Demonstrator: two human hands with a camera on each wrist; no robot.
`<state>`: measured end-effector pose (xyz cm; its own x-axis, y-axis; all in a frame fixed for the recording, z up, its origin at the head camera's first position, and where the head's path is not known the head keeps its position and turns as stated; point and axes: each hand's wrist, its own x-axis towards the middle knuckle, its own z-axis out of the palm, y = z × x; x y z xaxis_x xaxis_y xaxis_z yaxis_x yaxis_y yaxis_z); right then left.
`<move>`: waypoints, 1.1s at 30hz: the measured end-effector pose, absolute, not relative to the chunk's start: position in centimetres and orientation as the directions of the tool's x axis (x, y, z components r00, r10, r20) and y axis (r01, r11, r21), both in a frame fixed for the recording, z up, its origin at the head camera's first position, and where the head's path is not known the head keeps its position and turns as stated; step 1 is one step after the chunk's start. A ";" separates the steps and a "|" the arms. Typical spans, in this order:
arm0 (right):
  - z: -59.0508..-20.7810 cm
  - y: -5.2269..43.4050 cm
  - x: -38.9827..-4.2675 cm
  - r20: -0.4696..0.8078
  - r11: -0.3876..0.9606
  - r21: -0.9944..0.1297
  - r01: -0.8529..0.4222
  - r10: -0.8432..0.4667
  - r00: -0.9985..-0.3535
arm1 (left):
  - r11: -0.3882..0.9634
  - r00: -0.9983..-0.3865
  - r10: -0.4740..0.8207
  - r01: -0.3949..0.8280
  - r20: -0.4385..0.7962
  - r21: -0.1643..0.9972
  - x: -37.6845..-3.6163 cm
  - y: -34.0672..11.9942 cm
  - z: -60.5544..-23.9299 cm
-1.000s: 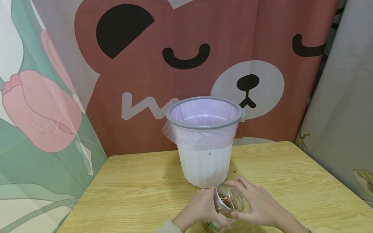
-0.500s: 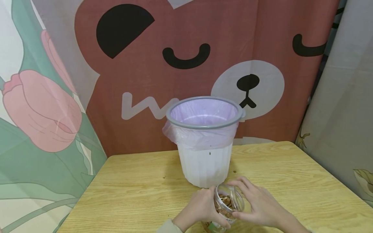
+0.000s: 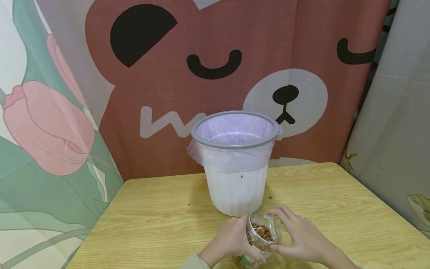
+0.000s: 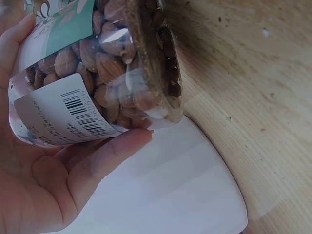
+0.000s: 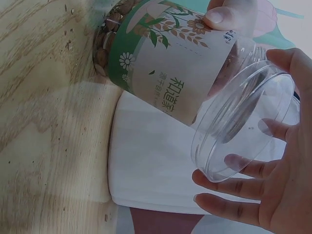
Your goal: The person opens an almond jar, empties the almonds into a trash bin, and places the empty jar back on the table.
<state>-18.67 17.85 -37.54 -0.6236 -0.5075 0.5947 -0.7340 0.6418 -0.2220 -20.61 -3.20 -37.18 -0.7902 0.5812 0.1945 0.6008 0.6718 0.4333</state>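
My left hand (image 3: 232,238) grips a clear plastic jar (image 3: 256,249) near the table's front edge. Brown almonds (image 4: 109,68) show through its wall in the left wrist view. A green and white printed label (image 5: 165,73) wraps the jar, and a barcode sticker (image 4: 75,109) sits on it too. Between thumb and fingers, my right hand (image 3: 304,237) holds a clear round lid (image 5: 207,151). The lid stands tilted at the jar's mouth, which faces up and to the right in the head view. Nuts show inside the mouth.
Just behind the jar stands a white waste bin (image 3: 236,192) with a grey rim (image 3: 235,145) and a pale purple liner bag (image 3: 240,160). Small brown crumbs lie on the wooden table (image 3: 151,216). Printed cloth curtains (image 3: 168,93) hang close behind and at both sides.
The right hand with the lid has shifted slightly to the right, and more of the nuts inside the mouth now shows. The left hand and jar stay nearly still.
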 end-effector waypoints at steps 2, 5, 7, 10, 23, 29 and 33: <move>-37.6 17.9 -18.7 0.588 0.644 -0.229 -0.730 -0.506 -0.631 | 0.674 -0.790 0.581 0.601 0.194 0.429 -20.6 -3.2 -37.1; -37.7 17.9 -18.6 0.582 0.652 -0.229 -0.722 -0.503 -0.639 | 0.680 -0.793 0.579 0.598 0.190 0.424 -20.5 -3.2 -37.1; -37.8 17.9 -18.6 0.577 0.657 -0.239 -0.715 -0.497 -0.649 | 0.686 -0.795 0.577 0.595 0.187 0.419 -20.5 -3.2 -37.1; -37.9 18.0 -18.6 0.578 0.662 -0.238 -0.711 -0.492 -0.651 | 0.694 -0.798 0.574 0.593 0.185 0.409 -20.6 -3.2 -37.0; -38.4 18.4 -18.6 0.608 0.634 -0.237 -0.737 -0.494 -0.621 | 0.686 -0.794 0.575 0.600 0.198 0.413 -20.6 -3.2 -37.1; -38.7 18.6 -18.6 0.614 0.633 -0.238 -0.736 -0.489 -0.619 | 0.688 -0.798 0.570 0.593 0.194 0.418 -20.6 -3.2 -37.2; -38.8 18.7 -18.7 0.613 0.655 -0.228 -0.720 -0.478 -0.629 | 0.692 -0.803 0.565 0.586 0.188 0.422 -20.6 -3.2 -37.2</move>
